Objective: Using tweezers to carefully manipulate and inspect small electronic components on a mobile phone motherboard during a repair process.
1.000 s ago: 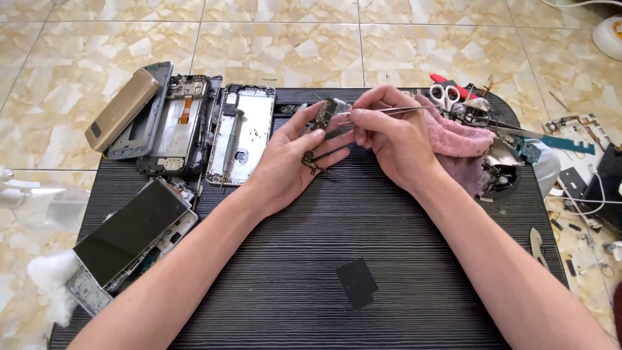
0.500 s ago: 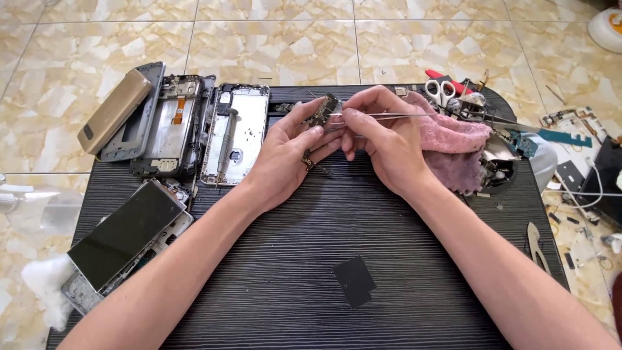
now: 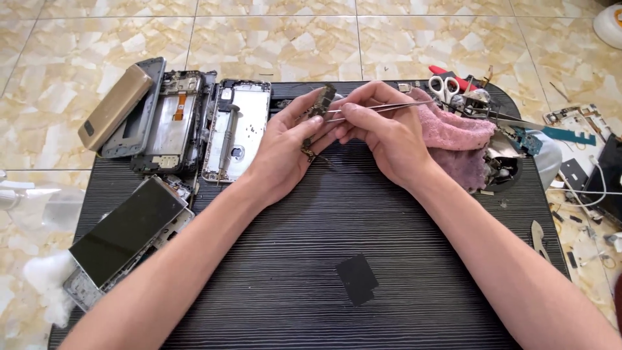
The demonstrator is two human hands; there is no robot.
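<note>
My left hand (image 3: 288, 146) holds a small dark circuit board (image 3: 322, 102) upright between thumb and fingers, above the far part of a black ribbed mat (image 3: 324, 259). My right hand (image 3: 385, 133) pinches metal tweezers (image 3: 389, 107) whose tips touch the board. Both hands meet over the mat's far middle. A small dark part dangles below the left fingers.
Opened phone frames (image 3: 236, 126) and a gold back cover (image 3: 115, 107) lie at the far left. A phone with a dark screen (image 3: 126, 230) sits at the near left. A pink cloth (image 3: 457, 139), scissors (image 3: 444, 85) and loose parts crowd the right. A black square (image 3: 356, 279) lies near me.
Both hands with the board and tweezers sit slightly higher and further left in view; the camera has shifted a little. The grip looks the same.
</note>
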